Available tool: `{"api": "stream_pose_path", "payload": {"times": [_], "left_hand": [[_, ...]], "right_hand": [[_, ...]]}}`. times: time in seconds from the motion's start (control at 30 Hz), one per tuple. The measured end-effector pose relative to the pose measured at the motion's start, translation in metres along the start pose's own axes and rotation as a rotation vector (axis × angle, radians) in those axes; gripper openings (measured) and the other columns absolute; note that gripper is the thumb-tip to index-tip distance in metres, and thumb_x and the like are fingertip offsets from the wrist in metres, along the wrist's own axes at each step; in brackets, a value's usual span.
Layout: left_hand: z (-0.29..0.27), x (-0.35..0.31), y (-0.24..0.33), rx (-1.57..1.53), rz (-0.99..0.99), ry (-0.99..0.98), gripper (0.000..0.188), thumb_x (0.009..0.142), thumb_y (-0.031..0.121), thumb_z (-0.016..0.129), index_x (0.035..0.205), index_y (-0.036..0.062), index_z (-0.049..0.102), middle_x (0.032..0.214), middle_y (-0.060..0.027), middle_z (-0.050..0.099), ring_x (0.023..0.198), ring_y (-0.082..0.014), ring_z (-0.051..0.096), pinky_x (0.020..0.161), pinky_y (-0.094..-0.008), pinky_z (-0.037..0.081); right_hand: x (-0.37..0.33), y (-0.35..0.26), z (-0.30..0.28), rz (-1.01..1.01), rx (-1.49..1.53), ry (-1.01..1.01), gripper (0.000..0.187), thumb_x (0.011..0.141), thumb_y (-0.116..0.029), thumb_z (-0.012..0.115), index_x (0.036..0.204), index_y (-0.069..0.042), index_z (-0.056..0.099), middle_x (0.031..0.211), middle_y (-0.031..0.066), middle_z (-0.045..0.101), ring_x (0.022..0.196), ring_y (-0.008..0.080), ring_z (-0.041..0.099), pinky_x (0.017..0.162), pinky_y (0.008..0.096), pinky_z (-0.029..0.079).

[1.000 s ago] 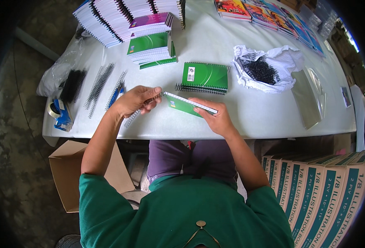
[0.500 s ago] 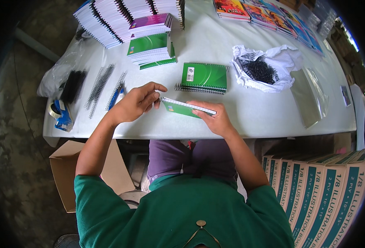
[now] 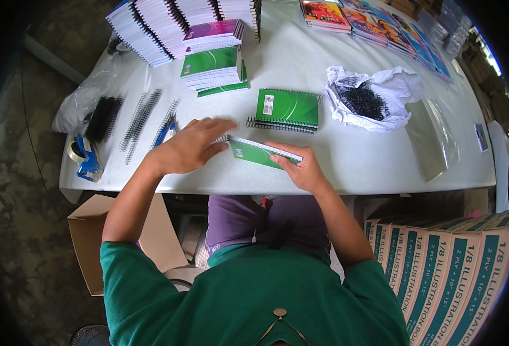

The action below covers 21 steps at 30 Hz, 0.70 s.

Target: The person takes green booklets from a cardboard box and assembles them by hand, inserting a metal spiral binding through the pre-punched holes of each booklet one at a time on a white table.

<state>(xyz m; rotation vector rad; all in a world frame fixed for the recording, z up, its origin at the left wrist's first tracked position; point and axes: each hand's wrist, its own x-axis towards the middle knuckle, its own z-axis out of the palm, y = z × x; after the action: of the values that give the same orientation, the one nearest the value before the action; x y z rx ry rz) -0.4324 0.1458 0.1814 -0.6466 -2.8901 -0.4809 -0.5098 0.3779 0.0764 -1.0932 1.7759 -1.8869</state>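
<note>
My right hand (image 3: 298, 165) grips a small green notebook (image 3: 257, 155) by its right end, thumb on the cover. The notebook is tilted, with its white, hole-punched edge facing up and away from me. At its left end a dark spiral coil (image 3: 223, 138) pokes out of the holes. My left hand (image 3: 191, 145) has the coil between thumb and fingers; the fingertips are slightly blurred. Just beyond lies a short stack of green notebooks (image 3: 289, 108) with coils along the edge.
Loose coils (image 3: 139, 124) and a blue tape dispenser (image 3: 87, 161) lie at left. Stacked notebooks (image 3: 211, 63) and tall bound books (image 3: 168, 26) stand behind. At right are white wrapping with black bits (image 3: 361, 101), clear plastic sheets (image 3: 430, 141) and colourful books (image 3: 375, 29). Cartons (image 3: 439, 259) flank me.
My left fingers have shifted over the coil and stretched out a little to the right. The notebook, in my right hand, has barely moved.
</note>
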Motion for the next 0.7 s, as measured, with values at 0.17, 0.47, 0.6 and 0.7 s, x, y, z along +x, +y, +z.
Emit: {"api": "stream_pose_path", "payload": {"times": [0.17, 0.47, 0.6, 0.7], "left_hand": [[0.000, 0.009, 0.023, 0.255, -0.113, 0.094, 0.024, 0.066, 0.016, 0.073, 0.084, 0.0099, 0.059, 0.089, -0.0035, 0.060, 0.097, -0.0220, 0.054, 0.093, -0.0382, 0.035], [0.085, -0.046, 0.014, 0.479, -0.217, 0.282, 0.106, 0.064, 0.070, 0.057, 0.137, -0.0018, 0.028, 0.143, -0.0282, 0.021, 0.133, -0.0486, 0.013, 0.102, -0.0641, 0.006], [0.108, -0.071, 0.016, 0.596, 0.089, 0.383, 0.109, 0.072, 0.074, 0.044, 0.137, -0.0096, 0.018, 0.142, -0.0351, 0.009, 0.133, -0.0520, 0.003, 0.099, -0.0685, -0.001], [0.088, -0.079, -0.045, 0.650, -0.150, 0.704, 0.114, 0.074, 0.078, 0.035, 0.137, -0.0136, 0.006, 0.141, -0.0375, 0.003, 0.129, -0.0565, -0.005, 0.096, -0.0693, -0.008]], "right_hand": [[-0.010, -0.004, 0.011, -0.095, -0.152, 0.037, 0.031, 0.081, 0.000, 0.061, 0.112, -0.004, 0.061, 0.101, 0.0141, 0.065, 0.082, 0.0202, 0.065, 0.072, 0.0267, 0.050], [-0.017, -0.009, 0.034, -0.255, -0.281, 0.106, 0.035, 0.078, 0.005, 0.060, 0.112, -0.005, 0.061, 0.103, 0.0128, 0.065, 0.086, 0.0268, 0.065, 0.074, 0.0316, 0.051], [-0.023, 0.001, 0.037, -0.230, -0.189, 0.143, 0.037, 0.077, 0.005, 0.059, 0.113, -0.005, 0.060, 0.103, 0.0131, 0.064, 0.086, 0.0293, 0.063, 0.075, 0.0345, 0.051], [-0.024, -0.010, 0.049, -0.298, -0.258, 0.109, 0.034, 0.077, 0.005, 0.061, 0.110, -0.005, 0.062, 0.100, 0.0120, 0.066, 0.080, 0.0254, 0.065, 0.068, 0.0315, 0.052]]}}
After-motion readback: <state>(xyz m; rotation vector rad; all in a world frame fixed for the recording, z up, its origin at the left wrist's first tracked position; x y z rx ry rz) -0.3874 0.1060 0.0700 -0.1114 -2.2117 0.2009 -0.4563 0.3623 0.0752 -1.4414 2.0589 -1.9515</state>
